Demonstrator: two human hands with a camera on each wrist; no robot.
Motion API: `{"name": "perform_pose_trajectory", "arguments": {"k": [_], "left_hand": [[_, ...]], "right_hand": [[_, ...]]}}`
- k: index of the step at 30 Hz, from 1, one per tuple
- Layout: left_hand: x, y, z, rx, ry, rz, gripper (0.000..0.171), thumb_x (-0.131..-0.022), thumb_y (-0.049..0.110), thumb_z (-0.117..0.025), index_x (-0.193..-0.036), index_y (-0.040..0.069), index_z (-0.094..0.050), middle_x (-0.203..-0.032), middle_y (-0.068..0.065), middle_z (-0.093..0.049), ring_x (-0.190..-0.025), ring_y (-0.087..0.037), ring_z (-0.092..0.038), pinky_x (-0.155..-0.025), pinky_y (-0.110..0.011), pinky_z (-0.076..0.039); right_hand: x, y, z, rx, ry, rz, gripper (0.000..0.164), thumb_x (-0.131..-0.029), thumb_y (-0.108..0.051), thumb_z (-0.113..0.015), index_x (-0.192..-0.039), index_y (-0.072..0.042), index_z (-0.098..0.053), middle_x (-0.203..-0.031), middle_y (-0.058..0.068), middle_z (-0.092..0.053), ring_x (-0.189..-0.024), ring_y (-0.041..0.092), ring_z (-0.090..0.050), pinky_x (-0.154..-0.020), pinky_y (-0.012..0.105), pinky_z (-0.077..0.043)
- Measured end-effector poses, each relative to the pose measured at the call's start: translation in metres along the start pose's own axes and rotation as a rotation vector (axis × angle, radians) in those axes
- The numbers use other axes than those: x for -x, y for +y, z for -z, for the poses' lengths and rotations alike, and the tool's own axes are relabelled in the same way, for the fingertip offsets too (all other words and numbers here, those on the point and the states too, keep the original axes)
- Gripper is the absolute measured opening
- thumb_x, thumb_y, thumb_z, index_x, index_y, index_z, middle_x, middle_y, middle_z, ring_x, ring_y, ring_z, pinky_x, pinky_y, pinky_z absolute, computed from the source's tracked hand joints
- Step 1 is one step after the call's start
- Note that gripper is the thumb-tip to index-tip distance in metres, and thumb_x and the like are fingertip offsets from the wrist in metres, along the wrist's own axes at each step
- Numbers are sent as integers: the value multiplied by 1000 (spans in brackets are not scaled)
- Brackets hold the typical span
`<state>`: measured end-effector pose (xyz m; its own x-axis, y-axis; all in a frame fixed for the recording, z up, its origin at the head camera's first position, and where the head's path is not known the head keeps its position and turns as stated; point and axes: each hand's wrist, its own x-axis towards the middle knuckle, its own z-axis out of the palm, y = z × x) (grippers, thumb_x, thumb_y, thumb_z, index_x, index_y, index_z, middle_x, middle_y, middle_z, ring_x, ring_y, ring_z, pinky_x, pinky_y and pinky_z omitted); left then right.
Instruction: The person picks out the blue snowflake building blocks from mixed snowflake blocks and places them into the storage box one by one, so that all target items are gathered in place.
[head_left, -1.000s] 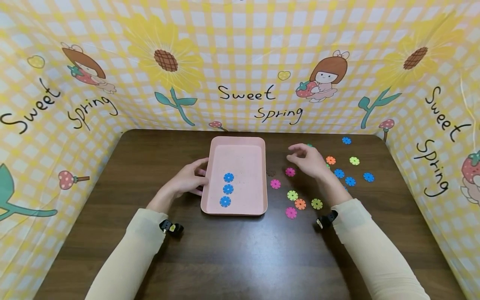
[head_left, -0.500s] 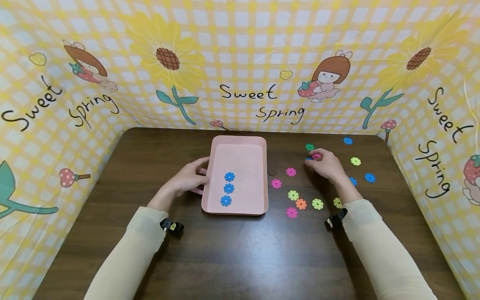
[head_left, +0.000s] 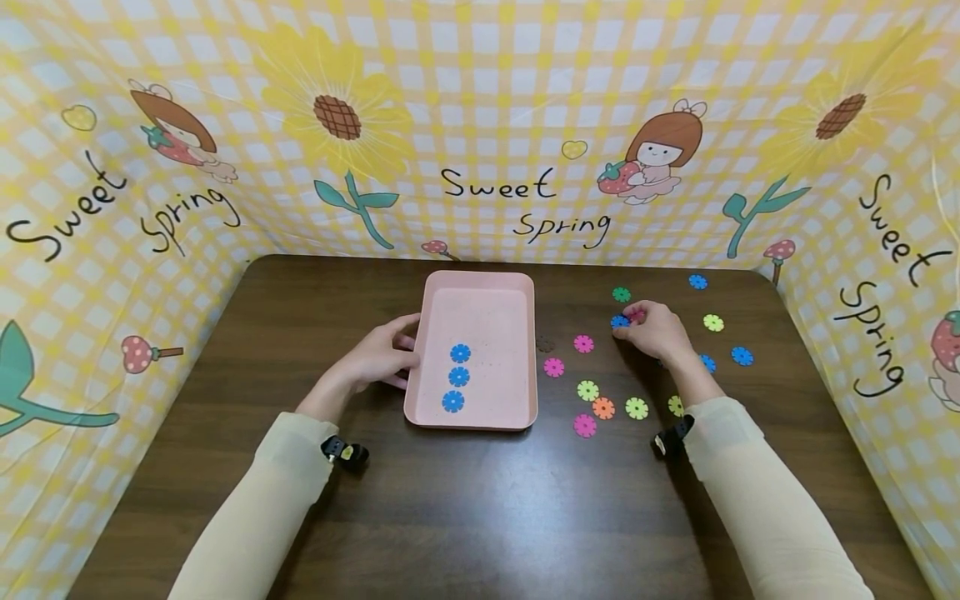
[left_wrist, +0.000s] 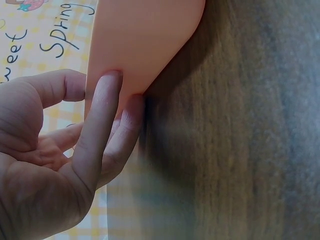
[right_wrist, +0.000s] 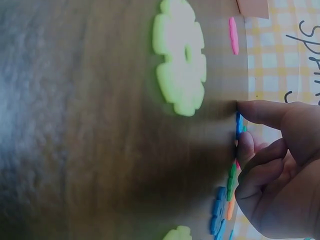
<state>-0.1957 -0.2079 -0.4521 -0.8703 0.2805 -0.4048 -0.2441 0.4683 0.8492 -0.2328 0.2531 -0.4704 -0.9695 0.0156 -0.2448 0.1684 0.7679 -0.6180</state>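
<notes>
Three blue discs point(head_left: 459, 377) lie flat in a near-to-far column in the pink tray point(head_left: 506, 367), L of ctr., in its nearer half (head view). L hand point(head_left: 378, 356) rests against the tray's L outer side. R hand point(head_left: 656, 333), well R of the tray, pinches one more blue disc point(head_left: 619, 322) btwn. thumb and finger; a pink disc point(head_left: 637, 317) shows partly beside those fingers, w/ a green disc point(head_left: 621, 294) just beyond. Other notched discs, incl. an orange disc point(head_left: 603, 407), lie scattered on the dark wood table point(head_left: 450, 508).

L wrist view: fingers of L hand, loosely extended, touch the tray's outer wall; one fingertip meets the rim.

R wrist view: thumb and fingertip sit at opp. edges of the blue disc, seen approx. edge-on at table level; whether it is lifted, cannot tell. A lime disc point(right_wrist: 181, 57) lies nearer the cam., apart from the hand; checked cloth point(right_wrist: 260, 60) stands behind.
</notes>
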Motion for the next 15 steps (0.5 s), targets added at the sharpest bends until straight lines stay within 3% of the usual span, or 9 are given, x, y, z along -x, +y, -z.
{"name": "perform_pose_trajectory", "arguments": {"k": [9,15], "left_hand": [[-1,-1,0,2,-3,-2,83,-94,3,-63,-166,14,-24,-131,-27,-48,-102,-33,-67,-72,-44,-64],[-2,-2,0,-2,-3,1,83,-94,3,-63,-166,15,-24,-132,-27,-48,-103,-34,-66,-73,-44,-64]], "right_hand": [[-1,0,2,11,-29,20,44,-95,-27,-73,-126,2,-62,-112,18,-59,-98,33,-54,-84,45,-50],[1,1,-2,38,4,81,40,-94,-26,-74,-123,-1,-61,-113,18,-61,-100,35,-56,-87,49,-49]]}}
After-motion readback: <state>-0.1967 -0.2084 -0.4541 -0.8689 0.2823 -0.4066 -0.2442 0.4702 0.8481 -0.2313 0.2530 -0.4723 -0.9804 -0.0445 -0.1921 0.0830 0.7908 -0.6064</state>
